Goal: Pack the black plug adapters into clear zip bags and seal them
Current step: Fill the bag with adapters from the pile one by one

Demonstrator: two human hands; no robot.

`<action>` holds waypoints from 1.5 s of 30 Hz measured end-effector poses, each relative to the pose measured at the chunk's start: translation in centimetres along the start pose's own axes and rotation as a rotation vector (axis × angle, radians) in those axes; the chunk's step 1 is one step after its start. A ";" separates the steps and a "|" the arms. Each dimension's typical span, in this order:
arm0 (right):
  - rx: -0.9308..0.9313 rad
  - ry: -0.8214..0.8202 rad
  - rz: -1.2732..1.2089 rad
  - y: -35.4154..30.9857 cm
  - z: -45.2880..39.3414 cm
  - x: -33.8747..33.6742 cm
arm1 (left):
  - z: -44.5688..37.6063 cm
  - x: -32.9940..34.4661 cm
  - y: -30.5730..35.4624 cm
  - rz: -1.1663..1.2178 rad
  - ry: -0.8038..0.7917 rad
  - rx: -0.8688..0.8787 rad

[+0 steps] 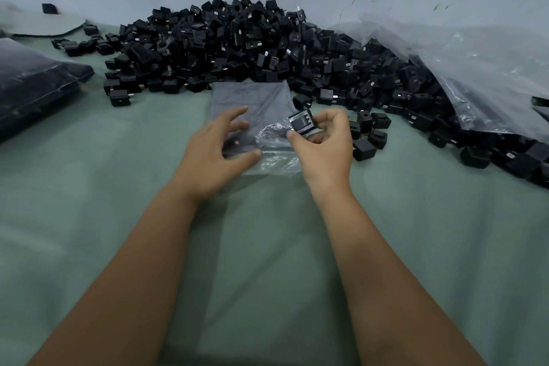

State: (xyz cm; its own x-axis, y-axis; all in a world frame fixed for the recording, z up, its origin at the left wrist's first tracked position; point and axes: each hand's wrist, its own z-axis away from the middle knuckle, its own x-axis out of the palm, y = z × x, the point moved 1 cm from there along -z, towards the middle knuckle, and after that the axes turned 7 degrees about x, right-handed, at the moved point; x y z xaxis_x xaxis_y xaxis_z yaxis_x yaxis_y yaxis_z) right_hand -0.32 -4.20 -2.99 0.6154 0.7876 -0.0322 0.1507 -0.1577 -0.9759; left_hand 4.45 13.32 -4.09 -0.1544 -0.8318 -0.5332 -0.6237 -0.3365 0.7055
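A big heap of black plug adapters (237, 44) lies against the wall at the back. In front of it a stack of clear zip bags (252, 98) lies flat on the green cloth. My left hand (217, 151) rests on the stack with fingers spread, its thumb pressing the near part of the top bag. My right hand (323, 145) pinches one black adapter (301, 123) between thumb and fingers, at the crumpled mouth of the top clear bag (273, 140).
Loose adapters (368, 134) lie just right of my right hand. A large crumpled plastic sack (475, 68) spills adapters at the right. Filled dark packs (32, 86) sit at the left edge. The green cloth (267, 246) covers the surface near me.
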 end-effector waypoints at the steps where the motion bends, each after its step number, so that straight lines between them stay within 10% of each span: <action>1: -0.001 -0.005 -0.012 0.0 0.1 0.0 | 0.0 0.0 0.0 -0.054 -0.041 0.018; 8: 0.001 -0.082 -0.056 0.0 0.2 0.2 | -0.2 0.1 -0.5 -0.220 -0.018 0.073; 16: -0.306 -0.164 -0.014 -0.4 2.0 1.1 | -0.4 0.0 -0.3 0.125 0.150 -0.124; 23: -0.623 -0.346 0.713 0.7 2.9 1.9 | -0.5 -0.5 -0.5 0.335 0.235 -0.223; 38: -0.529 -0.395 0.721 0.9 2.9 1.9 | -0.7 0.1 -0.8 0.036 0.102 -0.149; 45: -0.508 -0.373 0.747 0.9 3.1 1.9 | -0.6 0.1 -0.4 0.158 0.283 -0.190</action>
State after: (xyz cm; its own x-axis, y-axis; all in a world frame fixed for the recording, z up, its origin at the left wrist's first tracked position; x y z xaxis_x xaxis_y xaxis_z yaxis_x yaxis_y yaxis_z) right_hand -1.41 -1.02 -4.56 0.4167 0.5044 -0.7563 0.1905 -0.8619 -0.4699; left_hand 5.11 13.11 -4.17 -0.0026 -0.9601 -0.2795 -0.4520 -0.2482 0.8568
